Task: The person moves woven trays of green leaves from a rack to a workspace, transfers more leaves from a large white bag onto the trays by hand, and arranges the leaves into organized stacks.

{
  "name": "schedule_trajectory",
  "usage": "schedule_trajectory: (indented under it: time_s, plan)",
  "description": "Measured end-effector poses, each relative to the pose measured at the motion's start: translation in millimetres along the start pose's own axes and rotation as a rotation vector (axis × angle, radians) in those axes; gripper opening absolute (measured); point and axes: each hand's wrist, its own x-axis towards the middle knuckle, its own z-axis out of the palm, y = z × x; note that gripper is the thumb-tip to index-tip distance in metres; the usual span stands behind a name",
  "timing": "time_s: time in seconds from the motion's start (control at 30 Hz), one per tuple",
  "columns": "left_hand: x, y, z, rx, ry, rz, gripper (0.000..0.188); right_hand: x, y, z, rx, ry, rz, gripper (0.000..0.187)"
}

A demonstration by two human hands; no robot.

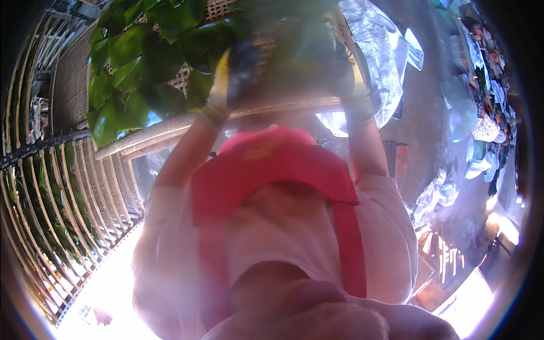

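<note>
Large glossy green leaves [139, 62] lie overlapping on a woven bamboo rack [180, 79] in front of me. Both my hands wear yellow gloves with dark palms and reach forward over the rack. My left hand [235, 73] is at the leaves near the middle of the rack's near side. Toward the rack's right edge, my right hand [350, 71] is beside a blurred green area. Haze and blur hide the fingers of both hands, and I cannot make out what either one holds.
A bamboo pole [153, 133] runs along the rack's near edge, close to my body. Slatted bamboo fencing [93, 192] stands at the left. Clear plastic sheeting [382, 62] lies at the rack's right. Bags and mixed items [481, 124] are heaped farther right.
</note>
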Motion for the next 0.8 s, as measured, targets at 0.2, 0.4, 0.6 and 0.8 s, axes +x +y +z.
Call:
schedule_trajectory:
  time_s: [0.2, 0.4, 0.6, 0.8]
  plan:
    - [-5.8, -25.5, -12.9, 0.150, 0.454, -0.160, 0.035, 17.4, 10.4, -13.7, -0.475, 0.240, -0.324, 0.038]
    - [-31.4, 1.1, -20.2, 0.386, 0.683, -0.412, 0.040, 33.8, -0.8, -60.1, -2.599, 0.920, -0.024, 0.042]
    - [-65.6, 33.0, -15.4, 1.463, 0.361, -0.189, 0.055, 72.2, 11.1, -14.1, -3.126, 0.906, -0.082, 0.043]
    - [-35.9, 57.3, -29.0, 2.326, 0.184, -0.177, 0.064, 167.6, 13.5, -54.8, -3.087, 0.690, -0.333, 0.041]
